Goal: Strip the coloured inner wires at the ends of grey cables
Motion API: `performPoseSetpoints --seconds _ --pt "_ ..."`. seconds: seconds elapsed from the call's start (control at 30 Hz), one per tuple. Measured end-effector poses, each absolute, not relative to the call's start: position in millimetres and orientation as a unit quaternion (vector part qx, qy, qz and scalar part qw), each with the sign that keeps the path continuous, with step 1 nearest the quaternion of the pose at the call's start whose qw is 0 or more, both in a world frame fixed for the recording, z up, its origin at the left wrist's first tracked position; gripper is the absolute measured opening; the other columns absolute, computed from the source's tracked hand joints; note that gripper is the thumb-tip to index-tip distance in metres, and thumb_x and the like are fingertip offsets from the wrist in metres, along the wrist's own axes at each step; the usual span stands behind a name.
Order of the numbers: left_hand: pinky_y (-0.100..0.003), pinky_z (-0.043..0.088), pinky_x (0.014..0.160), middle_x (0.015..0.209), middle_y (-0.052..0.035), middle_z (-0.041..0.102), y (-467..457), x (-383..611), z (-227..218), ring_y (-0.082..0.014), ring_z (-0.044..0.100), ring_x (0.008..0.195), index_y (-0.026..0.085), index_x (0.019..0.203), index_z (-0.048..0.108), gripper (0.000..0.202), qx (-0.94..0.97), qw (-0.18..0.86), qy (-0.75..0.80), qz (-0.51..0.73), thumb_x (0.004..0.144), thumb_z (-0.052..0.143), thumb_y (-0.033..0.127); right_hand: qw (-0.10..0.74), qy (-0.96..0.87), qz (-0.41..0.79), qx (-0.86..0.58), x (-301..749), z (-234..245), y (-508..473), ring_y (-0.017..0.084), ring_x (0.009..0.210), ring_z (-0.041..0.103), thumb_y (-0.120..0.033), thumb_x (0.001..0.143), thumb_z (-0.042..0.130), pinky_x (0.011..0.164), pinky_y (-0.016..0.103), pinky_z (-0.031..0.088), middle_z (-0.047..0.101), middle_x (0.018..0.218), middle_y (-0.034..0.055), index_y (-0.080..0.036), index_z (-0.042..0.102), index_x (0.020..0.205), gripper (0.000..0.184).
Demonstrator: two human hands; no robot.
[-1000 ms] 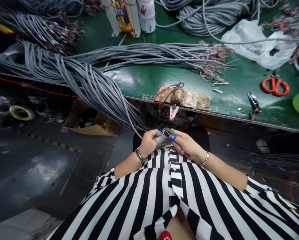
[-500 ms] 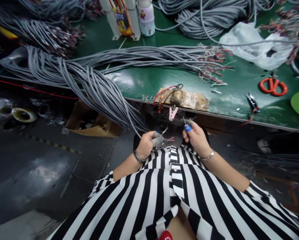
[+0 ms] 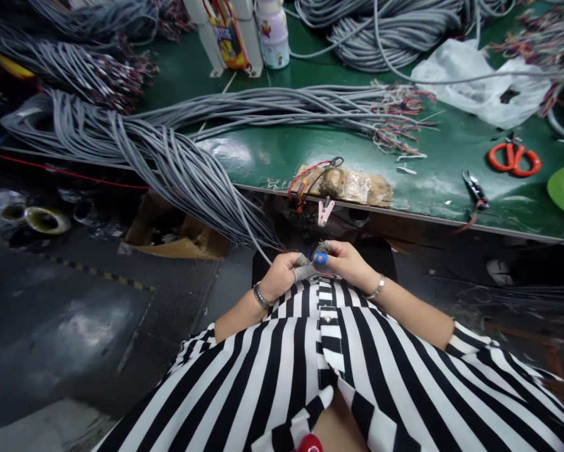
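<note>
My left hand (image 3: 282, 275), with grey coverings on its fingertips, is closed on the end of a grey cable (image 3: 258, 243). The cable runs down from a thick hanging bundle (image 3: 183, 163) at the bench edge. Thin coloured wires (image 3: 322, 274) stick out past those fingers. My right hand (image 3: 345, 260), with blue tape on the thumb and a grey covering on a finger, is pinched at the wire ends, right beside my left fingertips. Exactly which wires it grips is hidden. Both hands are above my lap, below the bench edge.
On the green bench (image 3: 263, 150) lie orange-handled scissors (image 3: 514, 158), small cutters (image 3: 475, 190), a white plastic bag (image 3: 480, 81) and coiled cables (image 3: 395, 37). A pink clip (image 3: 326, 212) hangs off a taped cardboard piece (image 3: 369, 188) at the edge. A cardboard box (image 3: 178, 235) stands below.
My right hand has moved left and slightly down, from apart to the wire ends at my left fingers. My left hand has kept its hold on the cable, shifting only slightly.
</note>
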State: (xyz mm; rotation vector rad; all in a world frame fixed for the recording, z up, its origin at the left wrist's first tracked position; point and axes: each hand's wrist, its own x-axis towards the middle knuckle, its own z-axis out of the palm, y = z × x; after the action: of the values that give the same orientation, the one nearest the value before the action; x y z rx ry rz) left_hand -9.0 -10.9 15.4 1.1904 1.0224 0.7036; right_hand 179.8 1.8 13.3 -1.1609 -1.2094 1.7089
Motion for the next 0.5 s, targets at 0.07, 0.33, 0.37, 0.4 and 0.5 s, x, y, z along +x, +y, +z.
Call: performPoseSetpoints --seconds 0.07,0.33,0.37,0.4,0.5 --pt "-0.022 0.043 0.061 0.061 0.0012 0.058 -12 -9 19 -0.0093 0.05 0.059 0.012 0.064 0.063 0.036 0.554 0.651 0.434 0.285 0.064 0.083 0.043 0.419 -0.391 0.644 -0.508 187 6 8 0.006 0.046 0.041 -0.044 0.066 0.078 0.043 0.02 0.035 0.05 0.054 -0.0053 -0.018 0.057 0.068 0.034" --pt "-0.019 0.035 0.049 0.058 0.0017 0.056 -11 -18 11 -0.0067 0.044 0.051 0.013 0.067 0.065 0.035 0.49 0.669 0.449 0.331 0.067 0.081 0.044 0.434 -0.296 0.685 -0.505 217 -4 4 0.0 0.038 0.021 -0.057 0.065 0.077 0.035 0.017 0.012 0.052 0.058 -0.0051 -0.016 0.059 0.078 0.046" --pt "-0.019 0.034 0.048 0.057 0.0019 0.056 -10 -18 9 -0.0063 0.043 0.05 0.013 0.067 0.065 0.036 0.481 0.671 0.449 0.342 0.067 0.081 0.045 0.416 -0.307 0.708 -0.481 213 0 -1 0.0 0.039 0.024 -0.056 0.064 0.079 0.035 0.017 0.015 0.057 0.063 -0.003 -0.016 0.062 0.083 0.047" --pt "-0.019 0.033 0.048 0.057 0.002 0.056 -9 -18 7 -0.0059 0.042 0.049 0.012 0.067 0.065 0.036 0.475 0.671 0.449 0.348 0.066 0.081 0.045 0.404 -0.316 0.725 -0.46 209 4 -4 0.001 0.04 0.03 -0.052 0.063 0.081 0.036 0.017 0.02 0.062 0.07 -0.0011 -0.016 0.065 0.087 0.047" --pt "-0.018 0.031 0.046 0.055 0.0031 0.053 -8 -15 8 -0.005 0.04 0.049 0.012 0.065 0.064 0.036 0.471 0.672 0.453 0.349 0.065 0.082 0.043 0.378 -0.33 0.756 -0.42 194 18 -7 0.007 0.058 0.056 -0.038 0.06 0.086 0.052 0.02 0.045 0.07 0.084 0.0018 -0.017 0.067 0.093 0.043"
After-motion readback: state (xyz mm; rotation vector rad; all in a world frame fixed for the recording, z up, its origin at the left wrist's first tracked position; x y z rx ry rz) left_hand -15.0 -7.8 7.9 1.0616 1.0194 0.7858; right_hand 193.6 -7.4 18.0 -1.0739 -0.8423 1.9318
